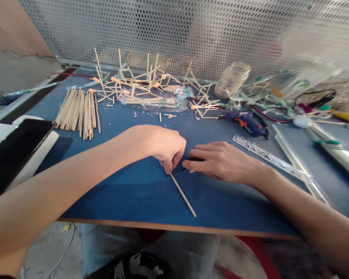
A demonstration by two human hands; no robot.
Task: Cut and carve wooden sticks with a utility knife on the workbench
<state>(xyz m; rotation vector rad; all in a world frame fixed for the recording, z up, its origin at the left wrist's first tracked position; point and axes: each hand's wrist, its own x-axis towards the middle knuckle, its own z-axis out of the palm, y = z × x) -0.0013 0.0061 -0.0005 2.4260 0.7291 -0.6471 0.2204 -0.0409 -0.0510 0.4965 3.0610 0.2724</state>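
A thin wooden stick lies on the blue tabletop, its near end pointing toward the front edge. My left hand is closed, with thumb and fingers pinching the stick's far end against the table. Just to the right, my right hand is wrapped round a small craft knife. Most of the knife is hidden by the fingers; a bit of dark handle and a thin dark blade show. The blade points left, close to the stick beside my left fingertips. Whether it touches the stick I cannot tell.
A pile of wooden sticks lies at left, near a phone. Stick frames with orange tips stand along the mesh panel. At right are a glue gun, a clear ruler, glue sticks and a jar.
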